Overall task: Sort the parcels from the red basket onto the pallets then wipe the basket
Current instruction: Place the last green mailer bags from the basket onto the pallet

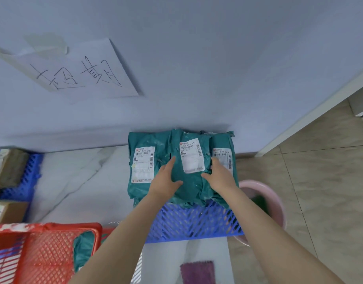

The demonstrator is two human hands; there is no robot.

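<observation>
Three teal parcels with white labels lie on a blue pallet (188, 222) against the wall. My left hand (166, 177) and my right hand (219, 173) grip the two sides of the middle teal parcel (189, 183), which lies on top. A second teal parcel (142, 158) is to its left and a third (223, 146) to its right. The red basket (43, 247) stands at the lower left, with one more teal parcel (84, 249) inside near its right wall.
A second blue pallet (30, 169) with brown cardboard boxes (6, 167) sits at the far left. A pink basin (264, 201) stands right of the near pallet. A purple cloth (197, 271) lies on the floor below. A handwritten paper sign (74, 68) hangs on the wall.
</observation>
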